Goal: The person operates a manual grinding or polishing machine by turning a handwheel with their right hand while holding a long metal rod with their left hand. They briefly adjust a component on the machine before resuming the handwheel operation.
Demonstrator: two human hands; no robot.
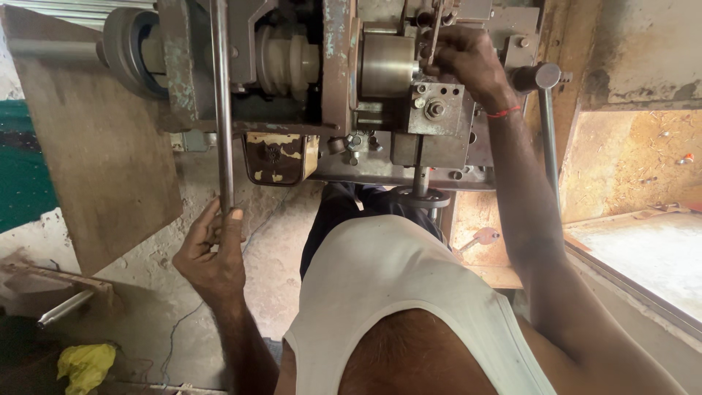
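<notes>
Below the head camera, at an old lathe-like machine [322,88], the left hand [212,252] has its fingers clamped around a long steel lever rod [221,110], while the right hand [468,62] reaches in beside the round chuck [387,66], fingers closed on a small tool [435,33] at the tool post [436,110]. Should the rod engage the drive now, fingers so near the chuck could be caught.

Lever rod [221,102]: I'm seeing a long grey metal bar, standing upright, gripped at its lower end.
Tool post [436,110]: I'm seeing a grey bolted block.
</notes>
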